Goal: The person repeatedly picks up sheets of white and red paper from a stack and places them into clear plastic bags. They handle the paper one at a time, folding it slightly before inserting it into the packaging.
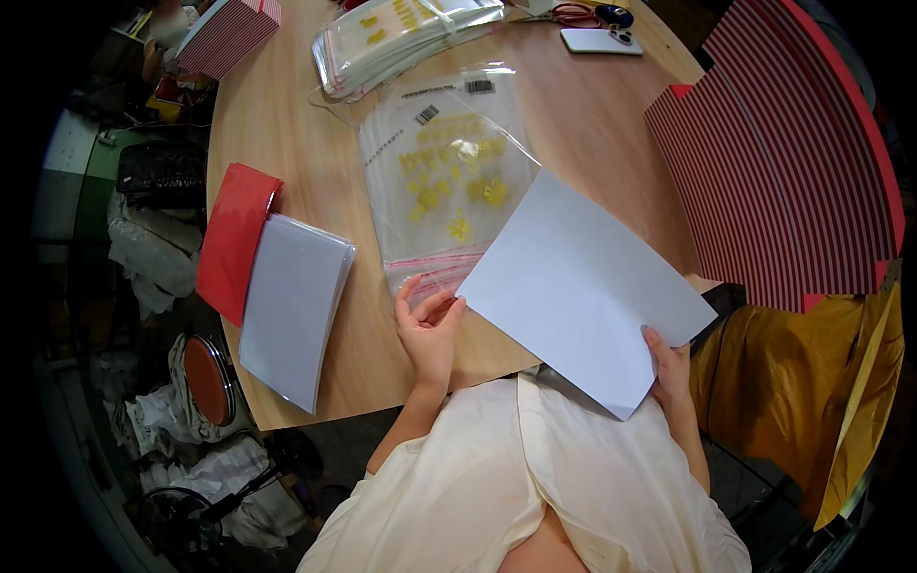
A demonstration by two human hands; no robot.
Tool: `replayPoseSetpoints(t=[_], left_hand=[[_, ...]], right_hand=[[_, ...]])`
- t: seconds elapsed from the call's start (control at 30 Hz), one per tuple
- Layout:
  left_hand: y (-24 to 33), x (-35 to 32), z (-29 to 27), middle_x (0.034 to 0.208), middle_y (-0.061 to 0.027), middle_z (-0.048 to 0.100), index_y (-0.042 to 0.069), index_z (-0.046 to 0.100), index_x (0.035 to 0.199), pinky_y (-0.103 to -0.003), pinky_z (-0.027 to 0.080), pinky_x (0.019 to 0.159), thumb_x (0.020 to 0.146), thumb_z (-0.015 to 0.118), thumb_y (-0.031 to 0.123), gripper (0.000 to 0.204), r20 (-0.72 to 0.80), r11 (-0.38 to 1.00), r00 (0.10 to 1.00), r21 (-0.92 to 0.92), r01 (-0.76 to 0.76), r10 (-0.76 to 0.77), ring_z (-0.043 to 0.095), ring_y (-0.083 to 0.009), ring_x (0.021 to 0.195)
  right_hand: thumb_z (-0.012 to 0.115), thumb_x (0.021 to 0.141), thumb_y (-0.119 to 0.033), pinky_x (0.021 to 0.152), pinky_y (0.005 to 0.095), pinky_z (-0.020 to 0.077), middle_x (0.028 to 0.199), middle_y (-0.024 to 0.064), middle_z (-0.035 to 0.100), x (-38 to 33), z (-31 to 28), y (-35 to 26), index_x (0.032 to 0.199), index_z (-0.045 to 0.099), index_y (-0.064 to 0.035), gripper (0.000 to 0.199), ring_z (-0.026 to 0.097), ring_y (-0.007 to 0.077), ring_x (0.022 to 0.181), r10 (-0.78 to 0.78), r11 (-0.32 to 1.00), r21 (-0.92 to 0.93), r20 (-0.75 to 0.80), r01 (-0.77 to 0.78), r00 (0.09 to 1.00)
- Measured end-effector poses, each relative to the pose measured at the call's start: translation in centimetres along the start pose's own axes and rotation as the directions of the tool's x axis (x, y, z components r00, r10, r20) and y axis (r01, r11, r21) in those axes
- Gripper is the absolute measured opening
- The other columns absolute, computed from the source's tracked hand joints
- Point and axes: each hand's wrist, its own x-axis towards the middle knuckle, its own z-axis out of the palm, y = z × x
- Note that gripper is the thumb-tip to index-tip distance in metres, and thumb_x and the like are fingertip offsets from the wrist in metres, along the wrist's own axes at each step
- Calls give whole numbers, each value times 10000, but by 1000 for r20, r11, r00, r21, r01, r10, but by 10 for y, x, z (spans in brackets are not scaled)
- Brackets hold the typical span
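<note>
My right hand (669, 368) pinches the near right edge of a plain white sheet (583, 286), which tilts over the table's near edge. My left hand (428, 325) rests at the open end of a clear plastic bag (444, 181) printed with yellow shapes, its fingertips on the bag's pink-striped lip and beside the sheet's left corner. The bag lies flat on the round wooden table (287, 124), and the sheet covers its lower right part.
A stack of white sheets (291, 306) lies at the left, partly on a red folder (234, 239). A pile of clear bags (401, 38) sits at the far side. A red striped box (783, 162) stands at the right, another (229, 33) at the far left. A phone (600, 40) and scissors (583, 13) lie at the back.
</note>
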Motion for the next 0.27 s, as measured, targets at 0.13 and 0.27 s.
replayPoseSetpoints(t=[0.13,0.27], left_hand=[[0,-11,4,964,-142,688,63,351,1361,-260,541,800,813,695,-77,662,109,994,989,-24,105,-102,664,-151,880],[2,-32,8,937,-160,691,91,247,1451,-279,538,818,880,654,-5,707,264,986,950,51,159,-167,676,-166,854]], right_hand=[[669,870,-45,811,310,521,1089,76,630,2,2,4,1205,557,-7,355,624,171,944,21,999,36,-20,-20,1000],[669,870,-57,831,316,527,1134,90,619,7,8,1,1268,514,-14,428,632,199,968,101,995,17,-26,-101,995]])
